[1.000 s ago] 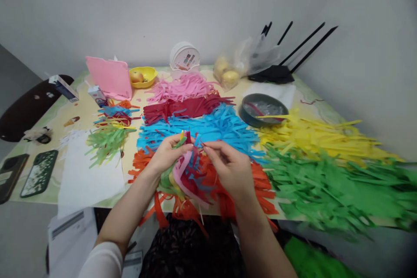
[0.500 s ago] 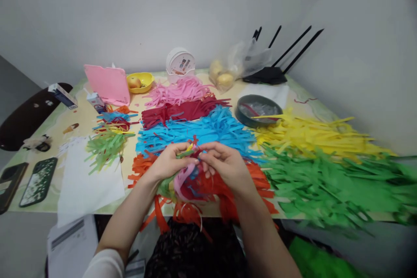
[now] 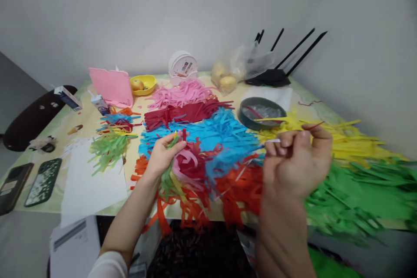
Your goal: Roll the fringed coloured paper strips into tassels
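Note:
My left hand (image 3: 162, 155) is closed on a mixed bundle of paper strips (image 3: 186, 167) in green, pink, dark red and blue, held just above the orange strip pile (image 3: 239, 186) at the table's near edge. My right hand (image 3: 298, 156) is raised to the right, over the edge of the green strip pile (image 3: 352, 191). Its fingers pinch a thin dark red strip (image 3: 314, 126), and a small white piece shows at the fingertips. Blue strips (image 3: 224, 132), dark red strips (image 3: 185, 112) and pink strips (image 3: 182, 92) lie behind the bundle.
Yellow strips (image 3: 352, 141) lie far right beside a dark round tin (image 3: 262, 112). On the left are white paper (image 3: 93, 182), a small mixed strip pile (image 3: 109, 145) and two phones (image 3: 42, 181). A pink case (image 3: 112, 87), yellow bowl (image 3: 143, 83), white tub (image 3: 183, 66), a bag of fruit and black antennas stand at the back.
My right hand has left the bundle and swung up and to the right, carrying a thin strip. My left hand keeps holding the bundle, which now fans out more.

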### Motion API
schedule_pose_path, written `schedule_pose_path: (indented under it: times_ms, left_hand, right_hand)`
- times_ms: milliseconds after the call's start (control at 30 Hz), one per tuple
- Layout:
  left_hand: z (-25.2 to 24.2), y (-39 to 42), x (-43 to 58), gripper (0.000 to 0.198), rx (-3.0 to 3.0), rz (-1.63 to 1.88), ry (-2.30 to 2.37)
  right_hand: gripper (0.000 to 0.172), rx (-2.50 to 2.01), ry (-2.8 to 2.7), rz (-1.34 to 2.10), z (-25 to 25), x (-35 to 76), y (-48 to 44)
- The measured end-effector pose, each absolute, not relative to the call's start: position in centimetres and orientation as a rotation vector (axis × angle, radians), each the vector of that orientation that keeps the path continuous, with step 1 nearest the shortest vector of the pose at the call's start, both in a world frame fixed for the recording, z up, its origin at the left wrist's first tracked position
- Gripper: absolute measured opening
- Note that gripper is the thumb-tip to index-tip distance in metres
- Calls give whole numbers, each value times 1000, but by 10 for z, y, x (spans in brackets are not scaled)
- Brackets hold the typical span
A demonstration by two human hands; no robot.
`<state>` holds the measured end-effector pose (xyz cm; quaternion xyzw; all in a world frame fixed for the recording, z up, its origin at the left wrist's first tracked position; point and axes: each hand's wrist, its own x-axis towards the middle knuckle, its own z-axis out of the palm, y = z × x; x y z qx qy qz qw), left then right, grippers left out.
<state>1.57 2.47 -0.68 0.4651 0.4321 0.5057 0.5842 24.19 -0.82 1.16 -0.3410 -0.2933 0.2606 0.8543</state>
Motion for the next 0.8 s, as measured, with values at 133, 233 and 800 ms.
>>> schedule_pose_path:
  times_ms: [133, 233, 800]
  left_hand:
    - [-5, 23, 17, 39, 1039, 1313, 1044]
    - [-3, 20, 19, 42, 1038, 1260, 1044]
    - [-4, 17, 17, 54, 965, 1067, 851]
  right_hand:
    - [9, -1019, -964, 527, 2, 225, -15]
    - [9, -1214, -1294, 627, -4, 199, -23]
    - [18, -1246, -1396, 796, -5, 177, -23]
